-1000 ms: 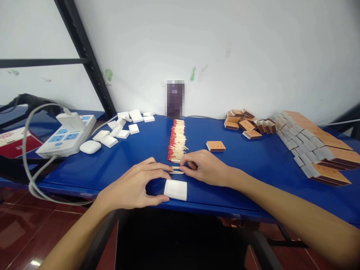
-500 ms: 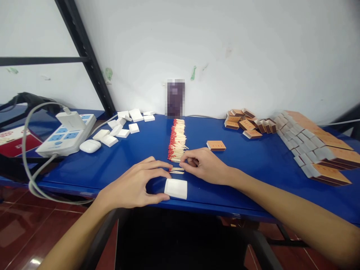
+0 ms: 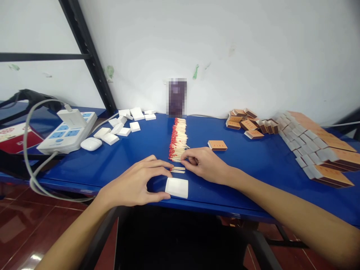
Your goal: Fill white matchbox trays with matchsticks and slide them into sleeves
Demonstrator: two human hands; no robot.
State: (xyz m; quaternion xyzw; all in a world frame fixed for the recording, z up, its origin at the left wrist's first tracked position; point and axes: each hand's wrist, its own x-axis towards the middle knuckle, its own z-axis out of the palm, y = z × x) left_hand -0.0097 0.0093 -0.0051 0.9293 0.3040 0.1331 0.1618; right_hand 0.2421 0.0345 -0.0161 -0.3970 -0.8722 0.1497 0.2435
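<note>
My left hand (image 3: 132, 182) is open, with its thumb beside the near corner of a small white matchbox tray (image 3: 177, 188) and its index finger by the far corner. Its longer fingertip touches the head end of a few matches (image 3: 178, 170) lying beyond the tray. My right hand (image 3: 206, 163) is closed in a pinch at the stick ends, at the near end of a long pile of red-headed matches (image 3: 177, 140). Its fingertips hide whatever is between them. An orange matchbox sleeve (image 3: 217, 145) lies just beyond my right hand.
White trays (image 3: 118, 127) are scattered at the back left, near a white earbud case (image 3: 91, 144) and a power strip (image 3: 66, 131) with a looping cable. Orange sleeves (image 3: 249, 124) lie at the back right, beside stacked matchboxes (image 3: 323, 148). A pixelated dark object (image 3: 177, 97) stands against the wall.
The view has shifted slightly. Both hands keep nearly the same places and poses; the tray and the match pile look unchanged.
</note>
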